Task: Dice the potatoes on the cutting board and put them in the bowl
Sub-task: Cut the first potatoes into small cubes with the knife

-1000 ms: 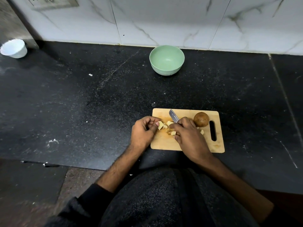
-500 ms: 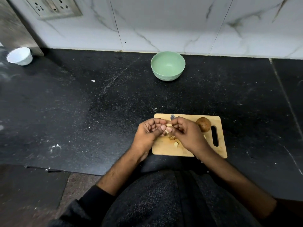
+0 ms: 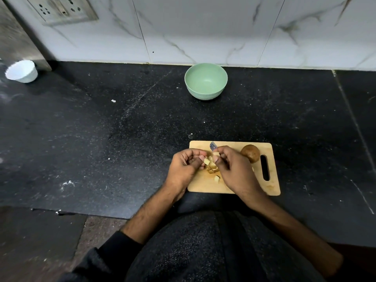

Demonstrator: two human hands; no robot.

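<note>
1. Spreading across nearly the whole view, a black speckled countertop [image 3: 122, 139] meets a white marble-veined tiled wall [image 3: 203, 27] at the back, with a socket plate [image 3: 63, 9] set in the wall at upper left.
2. Below the counter edge, the person's dark clothing [image 3: 203, 251] fills the bottom of the view.
3. A wooden cutting board [image 3: 262, 186] lies near the counter's front edge, its handle slot on the right.
4. A green bowl [image 3: 206, 80] stands well beyond the board, close to the wall, with nothing visible inside.
5. A small white fluted cup [image 3: 21, 71] sits far off at the left.
6. The left hand [image 3: 185, 169] hangs over the board's left part, fingers curled, its fingertips touching pale potato pieces [image 3: 211, 166].
7. The right hand [image 3: 234, 171] is curled round a knife [image 3: 213, 146]; only the blade tip shows beyond the fingers, which also pinch a potato piece.
8. Both hands hide much of the pile between them.
9. A whole brown potato [image 3: 250, 153] rests on the board just beside the slot.
10. One loose dice [image 3: 217, 178] lies nearer the front edge.
</note>
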